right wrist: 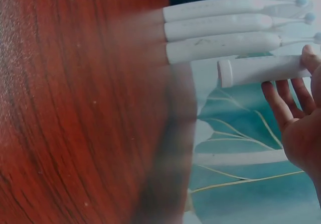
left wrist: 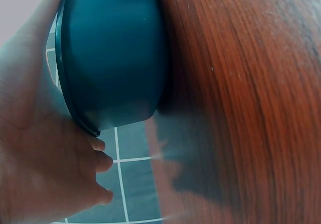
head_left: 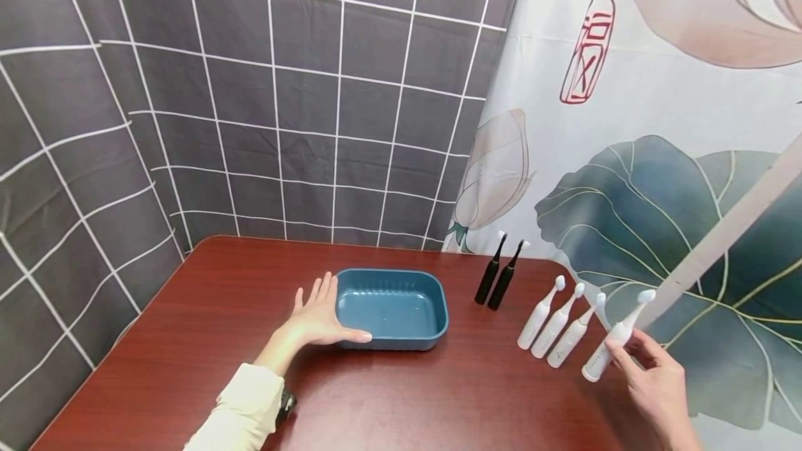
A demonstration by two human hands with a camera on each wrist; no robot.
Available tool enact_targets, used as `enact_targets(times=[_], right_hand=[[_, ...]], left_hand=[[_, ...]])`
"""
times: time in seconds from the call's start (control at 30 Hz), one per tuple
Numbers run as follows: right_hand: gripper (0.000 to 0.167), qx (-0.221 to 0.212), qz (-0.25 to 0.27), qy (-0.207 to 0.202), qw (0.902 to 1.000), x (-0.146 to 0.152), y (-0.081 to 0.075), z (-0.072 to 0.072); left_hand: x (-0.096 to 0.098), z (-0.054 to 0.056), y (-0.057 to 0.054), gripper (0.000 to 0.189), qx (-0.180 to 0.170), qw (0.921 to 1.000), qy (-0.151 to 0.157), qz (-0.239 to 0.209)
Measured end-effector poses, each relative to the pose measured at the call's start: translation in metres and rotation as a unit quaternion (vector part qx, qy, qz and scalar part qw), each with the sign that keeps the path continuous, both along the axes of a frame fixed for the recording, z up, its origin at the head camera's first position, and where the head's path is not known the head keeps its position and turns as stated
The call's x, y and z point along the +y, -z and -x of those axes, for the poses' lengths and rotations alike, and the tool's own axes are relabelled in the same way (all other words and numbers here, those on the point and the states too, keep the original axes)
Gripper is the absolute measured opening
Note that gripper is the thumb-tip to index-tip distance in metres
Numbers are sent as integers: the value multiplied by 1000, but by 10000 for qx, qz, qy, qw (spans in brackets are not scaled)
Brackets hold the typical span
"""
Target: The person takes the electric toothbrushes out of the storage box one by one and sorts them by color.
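Note:
Near the right edge of the table, my right hand [head_left: 654, 374] pinches a white electric toothbrush [head_left: 617, 341] between thumb and fingers, its brush head up. In the right wrist view that toothbrush [right wrist: 263, 71] hangs apart from the table top. Three more white electric toothbrushes [head_left: 556, 326] stand in a row just left of it. My left hand [head_left: 319, 315], fingers spread and straight, rests at the left end of a blue rectangular basin [head_left: 393, 344]. In the left wrist view the palm lies along the basin's [left wrist: 115, 53] rim.
Two black electric toothbrushes [head_left: 495, 277] stand at the back right of the reddish-brown table [head_left: 401, 402]. Behind hangs a dark grey cloth with white grid lines [head_left: 301, 103]. A curtain printed with lotus leaves [head_left: 626, 207] hangs along the right side.

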State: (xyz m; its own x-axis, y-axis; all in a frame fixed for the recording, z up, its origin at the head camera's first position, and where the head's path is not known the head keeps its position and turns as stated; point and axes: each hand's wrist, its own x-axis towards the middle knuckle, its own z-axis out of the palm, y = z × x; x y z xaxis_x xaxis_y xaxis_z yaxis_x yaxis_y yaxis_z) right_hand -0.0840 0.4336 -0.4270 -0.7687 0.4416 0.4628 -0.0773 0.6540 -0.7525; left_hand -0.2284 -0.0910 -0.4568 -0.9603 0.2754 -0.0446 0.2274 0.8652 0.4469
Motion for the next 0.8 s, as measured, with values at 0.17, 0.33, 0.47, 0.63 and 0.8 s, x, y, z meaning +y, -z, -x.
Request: enact_targets(times=[0.17, 0.33, 0.47, 0.63, 0.8], right_hand=[[32, 204, -294, -386, 9986, 5, 14, 6], [33, 205, -510, -553, 9970, 8, 24, 11], [35, 41, -656, -609, 9960, 9, 31, 13], [36, 8, -650, -785, 9948, 7, 36, 14], [35, 23, -665, -811, 9945, 6, 37, 16]], left_hand=[[0, 0, 1, 152, -14, 10000, 8, 53], [0, 0, 0, 152, 1, 10000, -1, 73], [0, -1, -2, 151, -2, 10000, 5, 71], [0, -2, -3, 152, -37, 10000, 17, 38], [0, -1, -2, 155, -114, 9998, 4, 149]])
